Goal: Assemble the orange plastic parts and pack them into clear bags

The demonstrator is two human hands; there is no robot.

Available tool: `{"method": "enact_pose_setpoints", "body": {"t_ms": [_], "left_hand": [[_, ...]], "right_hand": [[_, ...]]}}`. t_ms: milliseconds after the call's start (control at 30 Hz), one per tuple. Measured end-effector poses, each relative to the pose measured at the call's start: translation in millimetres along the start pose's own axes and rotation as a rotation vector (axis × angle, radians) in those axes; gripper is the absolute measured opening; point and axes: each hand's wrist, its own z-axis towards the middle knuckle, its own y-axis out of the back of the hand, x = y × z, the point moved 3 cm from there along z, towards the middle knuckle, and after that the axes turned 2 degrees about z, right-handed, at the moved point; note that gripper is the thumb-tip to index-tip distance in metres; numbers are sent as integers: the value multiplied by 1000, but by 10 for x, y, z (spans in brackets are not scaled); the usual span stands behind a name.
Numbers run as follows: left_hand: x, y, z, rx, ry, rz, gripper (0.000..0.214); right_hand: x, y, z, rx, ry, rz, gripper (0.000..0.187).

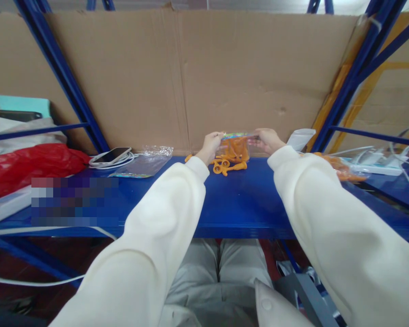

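Between my two hands a clear plastic bag with a colourful top strip is held up by its upper corners. Orange plastic pieces show inside it. My left hand pinches the bag's left edge, and my right hand grips the right edge. Just below, several loose orange plastic pieces with round cup-like parts lie on the blue shelf. Their exact kind cannot be made out.
To the left lie a flat clear bag, a phone on a coiled white cable, and a red plastic bag. On the right are bagged orange pieces and a white power strip. Cardboard stands behind.
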Motion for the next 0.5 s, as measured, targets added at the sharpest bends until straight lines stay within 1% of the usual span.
{"method": "enact_pose_setpoints", "body": {"t_ms": [67,167,267,367,433,500], "left_hand": [[-48,-18,51,26,-55,32,13],[-96,13,76,39,-95,93,17],[-153,74,74,55,-160,69,15],[-204,144,87,56,-219,62,10],[-222,195,107,51,-240,82,8],[-231,248,133,46,-251,93,8]], "right_hand": [[39,-23,81,-21,97,44,31],[88,-37,234,-13,208,18,32],[162,-37,414,41,440,-11,31],[189,-41,561,136,630,-133,30],[178,-42,605,175,710,-226,31],[169,-49,600,188,765,-275,32]]}}
